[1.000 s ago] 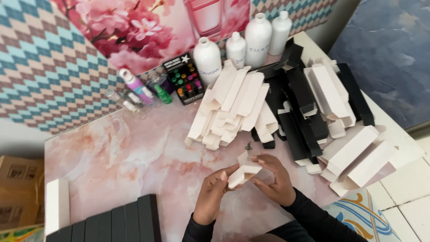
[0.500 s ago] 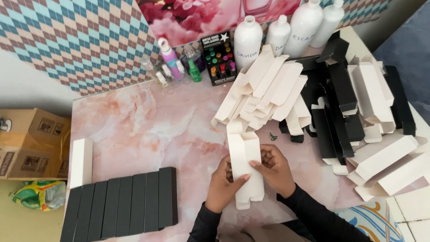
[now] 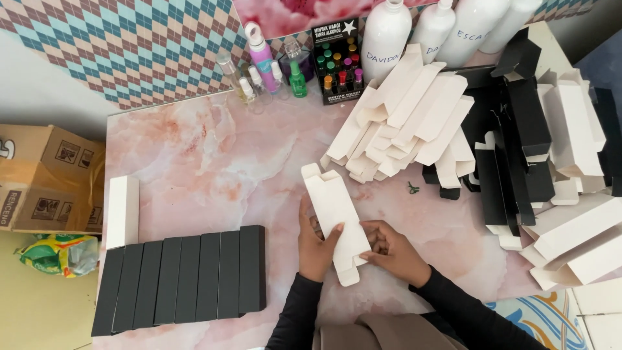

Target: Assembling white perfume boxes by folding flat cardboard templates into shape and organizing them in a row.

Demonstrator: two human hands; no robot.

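Head view: I see both hands pinching a white carton sleeve (image 3: pixel 337 220) at mid-worktop, left hand (image 3: pixel 315 244) on its left edge, right hand (image 3: pixel 392 249) at the lower right. It looks light, thin and easily creased; I'd grip its folded edges. Open pink marble worktop (image 3: pixel 207 162) lies to the left; black boxes (image 3: pixel 188 275) sit near the front edge.

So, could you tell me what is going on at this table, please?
A person holds a long white carton over the pink marble table, left hand on one side and right hand on the other; its end flaps are open. A row of black boxes lies to the left with one white box beside it. Heaps of flat white cartons and black cartons lie to the right.
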